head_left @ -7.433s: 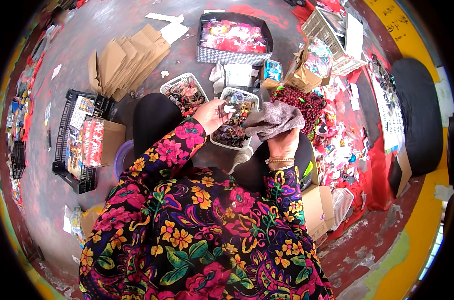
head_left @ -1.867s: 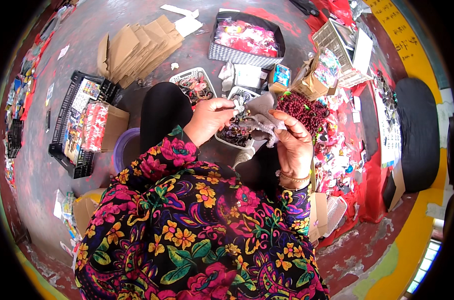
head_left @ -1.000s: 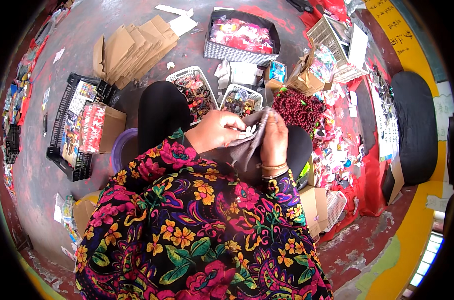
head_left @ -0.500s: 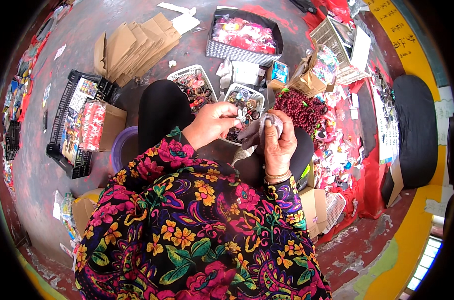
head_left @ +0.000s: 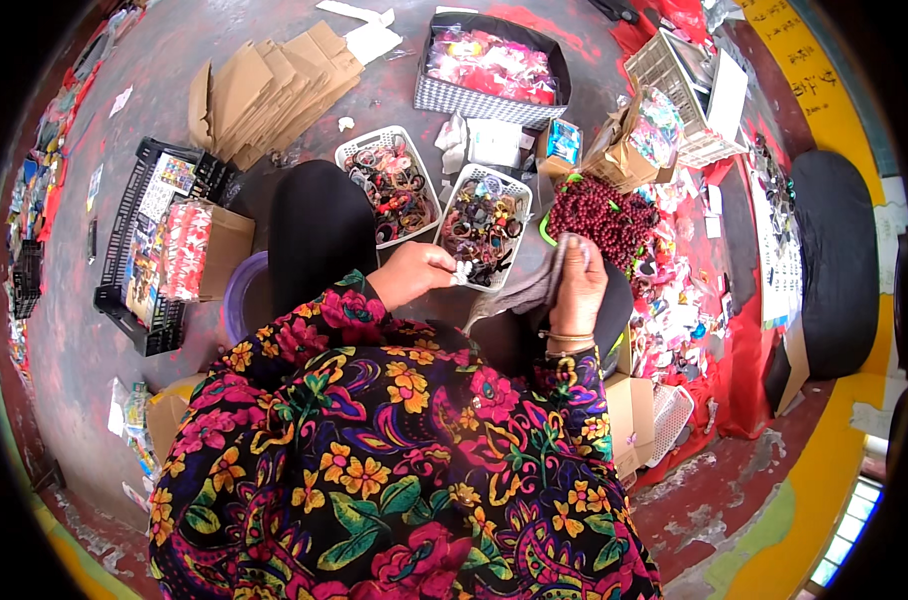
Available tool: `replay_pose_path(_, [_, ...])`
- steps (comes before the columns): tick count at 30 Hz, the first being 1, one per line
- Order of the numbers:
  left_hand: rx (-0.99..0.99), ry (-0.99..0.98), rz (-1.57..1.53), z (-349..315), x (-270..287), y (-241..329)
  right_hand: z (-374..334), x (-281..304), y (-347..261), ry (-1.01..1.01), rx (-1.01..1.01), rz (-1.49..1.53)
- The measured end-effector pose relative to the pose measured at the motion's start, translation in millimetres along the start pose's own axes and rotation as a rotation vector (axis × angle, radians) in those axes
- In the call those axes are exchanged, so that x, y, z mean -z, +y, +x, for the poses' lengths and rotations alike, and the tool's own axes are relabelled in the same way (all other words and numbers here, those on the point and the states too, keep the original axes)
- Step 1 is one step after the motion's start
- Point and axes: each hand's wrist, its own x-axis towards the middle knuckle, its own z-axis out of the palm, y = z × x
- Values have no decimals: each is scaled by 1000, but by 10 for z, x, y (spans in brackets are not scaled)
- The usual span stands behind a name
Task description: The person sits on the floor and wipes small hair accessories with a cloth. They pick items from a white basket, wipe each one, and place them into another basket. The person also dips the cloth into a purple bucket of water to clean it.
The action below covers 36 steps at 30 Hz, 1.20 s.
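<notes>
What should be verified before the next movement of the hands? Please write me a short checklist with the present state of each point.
1. Left hand grips the small white ornament at the fingertips: ok.
2. Right hand holds the greyish-mauve cloth: ok.
3. Cloth is spread flat: not ok, it hangs in folds from the fingers.
4. Right-hand white plastic basket, with mixed hair ties, stands upright: ok.
5. Left fingertips are free of this basket's edge: cannot tell, they overlap in the view.
6. Ornament's surface is clean: cannot tell, too small.
</notes>
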Motion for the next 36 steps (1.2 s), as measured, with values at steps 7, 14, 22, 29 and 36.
replay_pose_path(7, [-47, 111, 238, 255, 74, -21, -68, 104, -46, 82, -58, 182])
replay_pose_path(14, [268, 365, -517, 1206, 6, -102, -54, 121, 119, 23, -74, 149])
replay_pose_path(22, [7, -224, 1225, 1011, 282, -2079, -99, 112, 75, -42, -146, 124])
replay_pose_path(29, [-8, -201, 885, 771, 48, -1517, -480, -128, -1315, -257, 359, -21])
replay_pose_path(36, [126, -291, 1077, 663, 78, -1253, -912, -448, -2638, -943, 1302, -84])
